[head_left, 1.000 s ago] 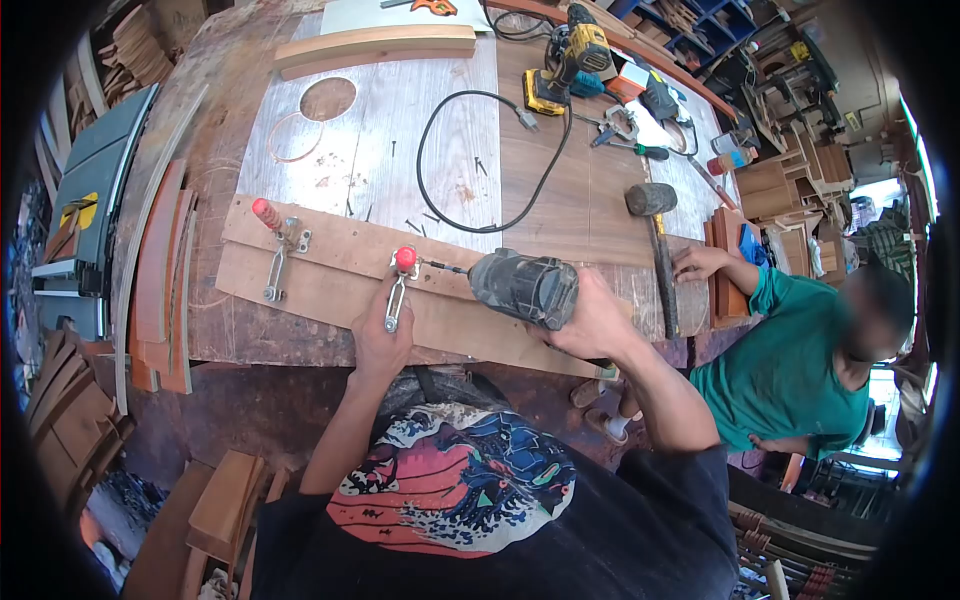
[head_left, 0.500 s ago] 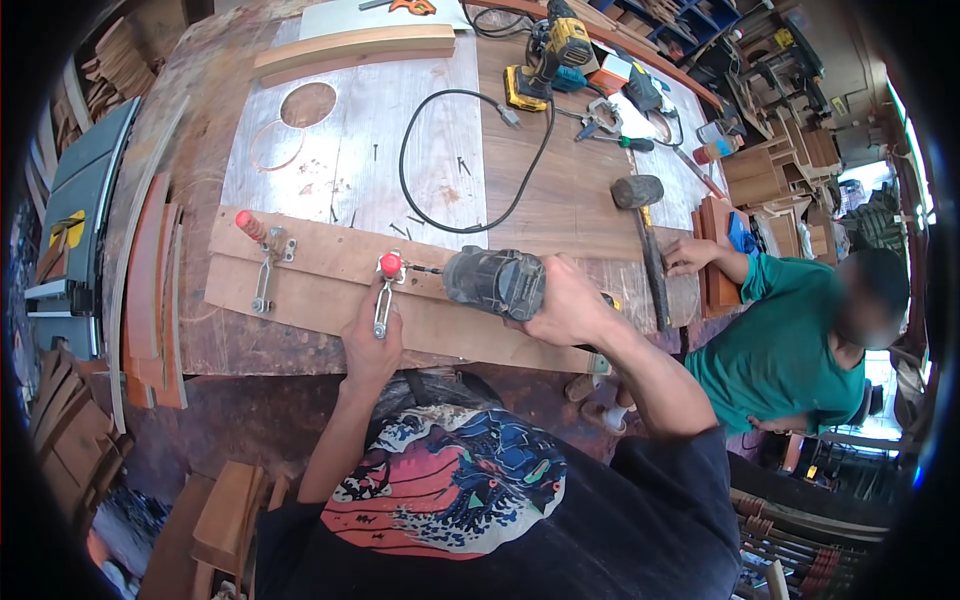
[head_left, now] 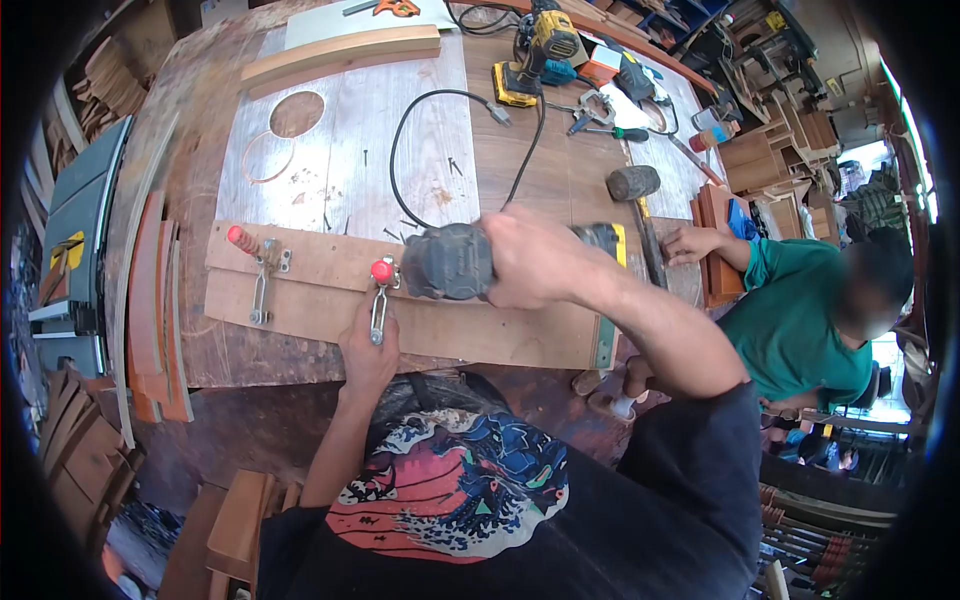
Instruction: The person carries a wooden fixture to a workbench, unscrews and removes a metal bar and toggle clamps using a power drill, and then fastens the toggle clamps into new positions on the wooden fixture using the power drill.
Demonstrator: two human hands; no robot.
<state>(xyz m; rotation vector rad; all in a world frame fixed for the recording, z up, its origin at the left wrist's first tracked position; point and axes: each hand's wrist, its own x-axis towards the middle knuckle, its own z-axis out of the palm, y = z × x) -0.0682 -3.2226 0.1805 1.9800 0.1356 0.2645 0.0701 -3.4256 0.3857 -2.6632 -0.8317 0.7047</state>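
Note:
My right hand (head_left: 535,260) is wrapped around a black cordless drill (head_left: 447,262), whose yellow-edged battery end (head_left: 605,240) shows beyond my wrist. The drill's nose points left at the base of a red-tipped toggle clamp (head_left: 379,300); its bit is hidden from above. My left hand (head_left: 368,352) is closed around the lower arm of that clamp. Both clamp and drill are over a long curved wooden jig board (head_left: 450,325) along the bench's near edge. A second toggle clamp (head_left: 262,285) with a red handle stands on the board farther left.
Several loose screws (head_left: 395,235) and a black cable (head_left: 400,150) lie behind the board. A yellow drill (head_left: 545,45), a mallet (head_left: 634,183) and a green-handled screwdriver (head_left: 628,134) are farther back. At right, a person in a green shirt (head_left: 810,320) rests a hand on the bench.
My right hand and the drill have moved left, closer to the clamp, and the bit is now out of sight. The left hand keeps its hold on the clamp. The view has shifted slightly.

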